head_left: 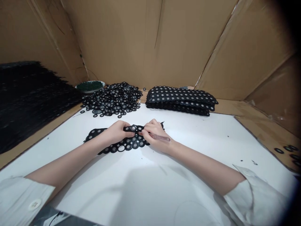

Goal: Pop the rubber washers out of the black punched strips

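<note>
A black panel of joined rings with pale centres [115, 147] lies across the white board in front of me. My left hand [117, 132] pinches its upper edge between thumb and fingers, near the middle. Close by on the right, my right hand [155, 135] is closed around a slim tool with a translucent pinkish handle [161, 137]. The tool's tip points left at the rings beside my left thumb; its exact end is too small to make out. One ring [121, 148] in the bottom row shows a white centre.
Behind the panel is a heap of loose black rings [113, 99], with a dish of dark green bits [90, 86] beside it. Folded ring panels [181, 98] are stacked at back right. Black strips [30, 100] pile up at left. Cardboard walls [131, 40] enclose the white board [199, 131].
</note>
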A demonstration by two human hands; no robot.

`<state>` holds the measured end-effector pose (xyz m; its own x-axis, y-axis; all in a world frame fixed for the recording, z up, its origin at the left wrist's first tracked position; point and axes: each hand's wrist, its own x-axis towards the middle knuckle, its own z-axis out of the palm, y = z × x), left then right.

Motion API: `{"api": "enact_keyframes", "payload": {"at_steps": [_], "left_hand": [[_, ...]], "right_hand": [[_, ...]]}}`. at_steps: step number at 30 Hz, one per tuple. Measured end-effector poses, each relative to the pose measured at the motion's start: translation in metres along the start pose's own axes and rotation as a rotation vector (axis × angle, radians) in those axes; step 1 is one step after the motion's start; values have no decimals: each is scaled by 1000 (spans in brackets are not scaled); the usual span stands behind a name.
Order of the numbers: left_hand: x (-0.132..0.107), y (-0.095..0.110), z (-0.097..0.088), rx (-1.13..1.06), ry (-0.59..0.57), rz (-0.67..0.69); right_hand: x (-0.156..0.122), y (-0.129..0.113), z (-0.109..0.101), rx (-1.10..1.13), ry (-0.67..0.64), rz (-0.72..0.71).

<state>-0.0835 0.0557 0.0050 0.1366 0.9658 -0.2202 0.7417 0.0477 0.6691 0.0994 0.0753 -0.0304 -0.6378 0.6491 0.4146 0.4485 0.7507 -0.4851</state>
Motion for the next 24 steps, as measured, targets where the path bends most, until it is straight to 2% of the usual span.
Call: {"api": "enact_keyframes", "payload": {"at_steps": [3,6,10,14,17,19,24], "left_hand": [[-7,4,7,46,62,-16],[-9,4,7,114,31,0],[-4,1,1,257,60,132],[1,-1,-1,274,64,227],[1,-1,-2,257,56,252],[0,-1,-3,242,11,247],[-1,-3,-7,248,-155,146]], "right_hand": [[0,-3,6,-155,24,-40],[3,-3,6,-199,30,-33],[11,1,-6,-3,-35,109],[15,7,-19,260,-141,260],[14,8,-21,283,-158,291],[13,5,-20,213,-107,286],[11,-2,-19,61,-52,148]]}}
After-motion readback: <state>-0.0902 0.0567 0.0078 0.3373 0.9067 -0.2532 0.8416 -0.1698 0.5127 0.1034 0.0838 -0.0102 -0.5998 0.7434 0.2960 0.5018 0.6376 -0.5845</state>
